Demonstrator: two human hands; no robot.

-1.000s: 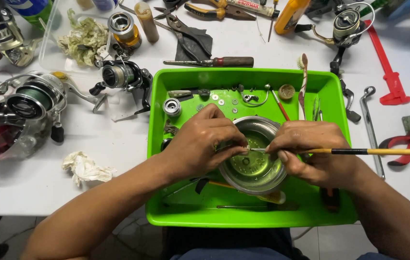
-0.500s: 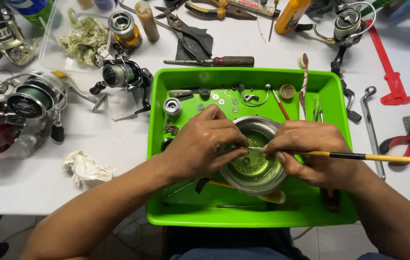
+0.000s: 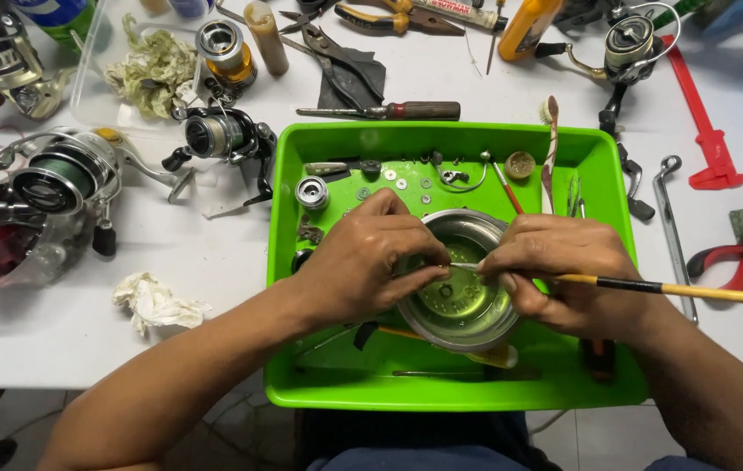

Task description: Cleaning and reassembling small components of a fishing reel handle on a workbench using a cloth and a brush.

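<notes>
Fingertips of both hands — left hand (image 3: 371, 262), right hand (image 3: 568, 270) — pinched a small part over the steel bowl (image 3: 463, 301); right also gripped a yellow-handled brush (image 3: 703, 290), inside the green tray (image 3: 441, 392).

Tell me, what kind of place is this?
Probably a fishing reel repair bench: spinning reels lie on the white table, tools like a screwdriver sit nearby, and a green tray holds small parts.

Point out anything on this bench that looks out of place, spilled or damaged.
Nothing looks spilled or broken. The only untidy bits are a crumpled tissue loose on the white table and a stained rag bunched in the clear container.
</notes>
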